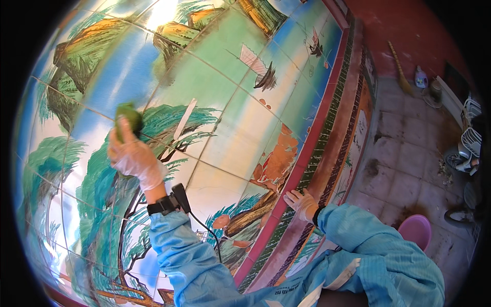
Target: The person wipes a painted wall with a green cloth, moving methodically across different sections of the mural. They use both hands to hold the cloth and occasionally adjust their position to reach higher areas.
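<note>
My left hand [132, 154], in a thin clear glove, is raised at the left with its fingers closed round a green scouring pad [130, 122]. It holds the pad against a painted tile wall [225, 158]. A black strap [164, 204] with a small device and a cable circles that wrist. My right hand [303, 203], also gloved, lies on the red and dark-green patterned ledge [319, 169] along the wall's lower border. Its fingers are spread over the edge and hold nothing. Both arms wear light blue sleeves.
Tiles have come off one patch [279, 153], baring reddish-brown backing. On the paved floor at the right stand a pink basin [415, 232], a broom [400, 69], a bottle [421, 78] and a white rack [471, 133]. A red wall [409, 25] rises beyond.
</note>
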`<state>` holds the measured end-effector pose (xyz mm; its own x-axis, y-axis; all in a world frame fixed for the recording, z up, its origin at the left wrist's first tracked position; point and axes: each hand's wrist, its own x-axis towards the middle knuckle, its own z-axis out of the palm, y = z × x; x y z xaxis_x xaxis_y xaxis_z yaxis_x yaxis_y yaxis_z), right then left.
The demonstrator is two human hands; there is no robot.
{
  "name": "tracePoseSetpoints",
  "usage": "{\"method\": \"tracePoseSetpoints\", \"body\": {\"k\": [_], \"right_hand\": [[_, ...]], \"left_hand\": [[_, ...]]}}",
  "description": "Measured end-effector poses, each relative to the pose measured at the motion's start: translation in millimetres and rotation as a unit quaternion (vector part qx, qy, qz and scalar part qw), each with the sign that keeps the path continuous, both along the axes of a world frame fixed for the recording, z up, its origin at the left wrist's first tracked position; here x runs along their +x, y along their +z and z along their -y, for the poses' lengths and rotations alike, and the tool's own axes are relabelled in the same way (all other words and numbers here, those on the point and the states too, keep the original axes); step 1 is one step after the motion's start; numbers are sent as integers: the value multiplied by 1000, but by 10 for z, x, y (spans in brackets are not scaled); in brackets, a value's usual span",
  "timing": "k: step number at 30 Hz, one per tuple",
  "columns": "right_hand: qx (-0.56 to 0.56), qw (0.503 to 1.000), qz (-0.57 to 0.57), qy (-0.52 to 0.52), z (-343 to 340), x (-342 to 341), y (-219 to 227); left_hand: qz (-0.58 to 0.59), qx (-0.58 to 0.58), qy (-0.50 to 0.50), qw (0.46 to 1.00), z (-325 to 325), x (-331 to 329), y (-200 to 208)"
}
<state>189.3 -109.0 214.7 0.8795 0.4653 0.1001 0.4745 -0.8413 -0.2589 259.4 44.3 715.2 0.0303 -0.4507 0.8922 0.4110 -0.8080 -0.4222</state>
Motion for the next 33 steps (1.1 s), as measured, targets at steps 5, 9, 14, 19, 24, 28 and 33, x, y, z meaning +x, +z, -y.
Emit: {"method": "tracePoseSetpoints", "body": {"k": [5, 9, 14, 19, 24, 28, 33], "right_hand": [[-25, 1000, 7, 3, 12, -10, 33], [-35, 999, 5, 10, 26, -27, 77], [-58, 998, 19, 8, 37, -49, 110], [-61, 998, 25, 14, 42, -37, 72], [-47, 998, 32, 13, 38, -29, 25], [-42, 999, 32, 12, 31, -22, 19], [-37, 999, 33, 13, 46, -34, 15]], "left_hand": [[22, -102, -38, 994, -103, 105, 172], [-10, -95, -40, 995, -61, 239, 158], [-32, -44, -43, 998, 144, 416, 167], [-62, 37, -65, 995, 425, 688, 236], [-92, 87, -20, 992, 765, 956, 258], [-150, 99, -29, 983, 1024, 1125, 154], [-240, 159, -44, 957, 1208, 1236, -322]]}}
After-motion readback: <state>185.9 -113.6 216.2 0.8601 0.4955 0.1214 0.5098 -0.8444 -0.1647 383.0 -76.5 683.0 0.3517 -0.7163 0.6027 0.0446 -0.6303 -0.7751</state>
